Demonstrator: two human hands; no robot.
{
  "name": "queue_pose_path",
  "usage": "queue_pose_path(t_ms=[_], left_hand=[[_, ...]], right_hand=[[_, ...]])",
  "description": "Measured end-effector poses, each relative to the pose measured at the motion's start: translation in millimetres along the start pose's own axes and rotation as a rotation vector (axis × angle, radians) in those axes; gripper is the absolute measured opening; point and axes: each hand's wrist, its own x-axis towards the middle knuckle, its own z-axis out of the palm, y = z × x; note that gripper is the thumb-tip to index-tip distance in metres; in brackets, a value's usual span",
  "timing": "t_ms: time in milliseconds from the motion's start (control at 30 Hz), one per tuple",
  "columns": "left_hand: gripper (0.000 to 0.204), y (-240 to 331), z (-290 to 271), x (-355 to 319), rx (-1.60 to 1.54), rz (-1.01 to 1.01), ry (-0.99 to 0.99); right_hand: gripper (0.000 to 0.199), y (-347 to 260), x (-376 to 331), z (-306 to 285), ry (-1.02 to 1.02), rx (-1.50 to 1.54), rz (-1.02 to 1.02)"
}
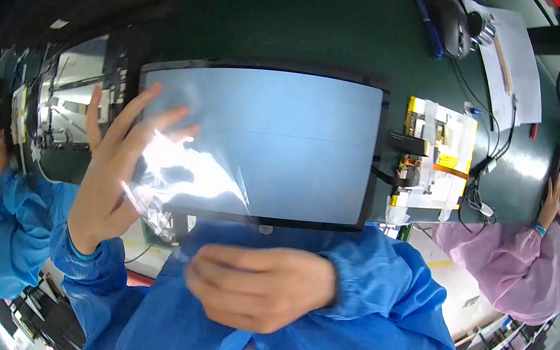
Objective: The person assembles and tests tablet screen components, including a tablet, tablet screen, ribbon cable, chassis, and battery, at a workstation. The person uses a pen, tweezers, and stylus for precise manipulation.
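A flat display panel with a black frame and a lit pale blue screen lies in front of me. A clear plastic film, bright with glare, is lifted and creased over the panel's lower left. My left hand has its fingers spread at the panel's left edge, touching or just beside the film. Near my chest, below the panel, my right hand is closed and slightly blurred. Its fingertips pinch what looks like the film's lower end, though the grip itself is hard to see.
Cables join the panel to a yellow-edged circuit board on the right. Farther back are a black mouse, a blue pen, paper and loose cords. Co-workers in blue and pink sit on either side.
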Motion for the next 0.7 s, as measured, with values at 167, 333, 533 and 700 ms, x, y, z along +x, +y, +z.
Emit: queue_pose_path(t_ms=[167,333,533,700], left_hand=[[0.037,-4,16,-5,0.194,-0.04,0.052],[0.034,14,32,0,0.266,-0.087,0.192],[0.049,46,60,8,0.378,-0.193,0.319],[0.051,76,86,37,0.22,-0.339,0.463]], right_hand=[[0.02,-1,-13,16,-0.009,0.049,0.002],[0.019,-4,-26,-14,0.104,-0.092,0.1],[0.017,-19,-86,-85,0.285,-0.562,0.646],[0.02,-8,-125,-145,0.44,-0.72,1.106]])
